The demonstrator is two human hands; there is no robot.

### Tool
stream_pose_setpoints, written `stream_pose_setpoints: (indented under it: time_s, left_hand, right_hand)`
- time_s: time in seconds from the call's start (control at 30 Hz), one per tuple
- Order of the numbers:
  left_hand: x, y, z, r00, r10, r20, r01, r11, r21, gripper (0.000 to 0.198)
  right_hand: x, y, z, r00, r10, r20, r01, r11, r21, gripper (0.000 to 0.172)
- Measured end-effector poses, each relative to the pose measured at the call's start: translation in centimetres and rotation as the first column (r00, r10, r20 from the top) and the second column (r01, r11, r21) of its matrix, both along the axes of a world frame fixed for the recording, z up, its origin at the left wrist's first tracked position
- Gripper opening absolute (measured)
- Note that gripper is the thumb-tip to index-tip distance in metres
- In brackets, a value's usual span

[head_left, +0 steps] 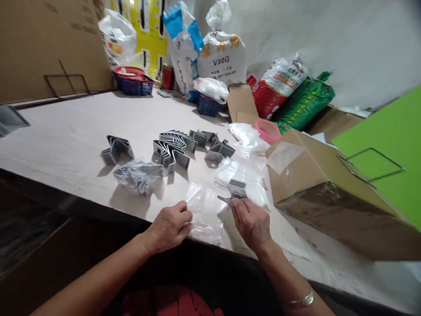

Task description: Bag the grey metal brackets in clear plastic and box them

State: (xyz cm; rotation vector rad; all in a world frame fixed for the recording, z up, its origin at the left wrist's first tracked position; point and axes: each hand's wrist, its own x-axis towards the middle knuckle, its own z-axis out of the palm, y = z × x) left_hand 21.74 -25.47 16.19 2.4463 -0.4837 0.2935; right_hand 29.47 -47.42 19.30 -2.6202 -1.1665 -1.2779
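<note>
Head view. Metal bracket (237, 191) partly hidden behind the right hand (251, 224), pinched closed at the fingertips. Left hand (167, 229) curled, pressed on a clear plastic bag (205, 215); grip hard to make out. Ahead of both hands, bent brackets (174, 145) and a bagged bunch (138, 177) on a pale table (59, 131). Farther off, blue basket (133, 85) and sacks (222, 59), tops partly cut off. Right of the right hand, cardboard box (322, 197). Table's near edge just below both hands.
</note>
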Motion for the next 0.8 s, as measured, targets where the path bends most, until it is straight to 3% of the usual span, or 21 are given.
stream_pose_setpoints:
  time_s: [0.1, 0.2, 0.37, 0.43, 0.53, 0.67, 0.8]
  left_hand:
    - [0.2, 0.2, 0.6, 0.993, -0.087, -0.08, 0.085, 0.996, -0.028, 0.008]
    - [0.6, 0.5, 1.8, 0.987, -0.101, -0.122, 0.093, 0.993, -0.069, 0.017]
    - [1.2, -0.5, 4.6, 0.997, 0.018, -0.08, -0.02, 1.0, -0.018, 0.026]
    - [1.3, -1.3, 5.6, 0.996, 0.076, -0.047, -0.074, 0.996, 0.042, 0.025]
    - [1.5, -2.2, 6.3, 0.975, 0.215, 0.051, -0.22, 0.962, 0.164, 0.026]
    - [1.9, -2.5, 6.9, 0.915, 0.37, 0.158, -0.402, 0.858, 0.32, 0.023]
    - [2.6, -2.9, 7.8, 0.89, 0.429, 0.153, -0.448, 0.761, 0.47, 0.019]
  right_hand:
    - [-2.1, -2.2, -2.1, 0.985, -0.171, 0.029, 0.171, 0.985, 0.003, 0.016]
    - [-3.5, -3.2, -2.8, 0.979, -0.2, -0.042, 0.202, 0.977, 0.062, 0.014]
    - [-3.7, -4.4, -0.9, 0.962, -0.105, -0.253, 0.188, 0.924, 0.333, 0.008]
    - [-3.6, -4.9, -0.2, 0.961, -0.099, -0.258, 0.191, 0.912, 0.363, 0.006]
    - [-3.7, -5.3, -0.4, 0.971, -0.17, -0.167, 0.21, 0.943, 0.259, 0.006]
    - [-4.2, -4.6, -2.0, 0.963, -0.26, -0.069, 0.267, 0.958, 0.108, 0.013]
    - [-4.7, -2.7, -3.3, 0.973, -0.207, -0.101, 0.21, 0.977, 0.028, 0.02]
